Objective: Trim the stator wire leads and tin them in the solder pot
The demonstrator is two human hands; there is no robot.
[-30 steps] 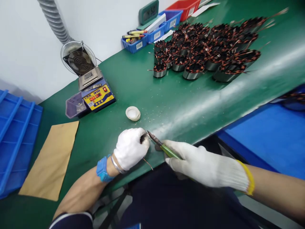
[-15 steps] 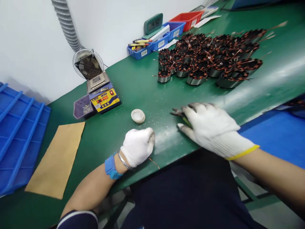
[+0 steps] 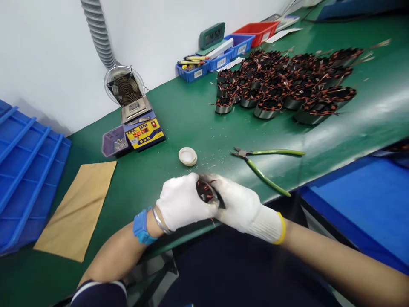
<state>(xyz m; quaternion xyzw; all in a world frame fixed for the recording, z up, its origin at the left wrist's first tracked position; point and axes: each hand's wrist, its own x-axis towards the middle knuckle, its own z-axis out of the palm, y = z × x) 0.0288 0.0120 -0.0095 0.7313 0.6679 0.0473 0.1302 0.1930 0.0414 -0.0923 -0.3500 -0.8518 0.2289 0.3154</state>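
Observation:
Both white-gloved hands meet near the front edge of the green bench. My left hand (image 3: 183, 201) is closed around a motor stator (image 3: 205, 192) with a dark core and copper windings. From the other side, my right hand (image 3: 238, 199) grips the same stator, its fingertips smudged dark. A thin wire end pokes out below the fingers. Green-handled cutting pliers (image 3: 246, 155) lie on the bench beyond my right hand, handles spread. Just past my left hand sits a small round white dish (image 3: 188, 156).
Many wound stators (image 3: 268, 106) stand grouped at the back right. A yellow-fronted soldering unit (image 3: 145, 134), a purple tray (image 3: 115, 143) and brown cardboard (image 3: 78, 209) are on the left. Blue bins (image 3: 193, 73) line the wall; a blue crate (image 3: 28, 179) leans at far left.
My right hand has let go of the pliers, leaving them on the bench, and moved left to join my left hand on the stator. The stator's wound face now shows.

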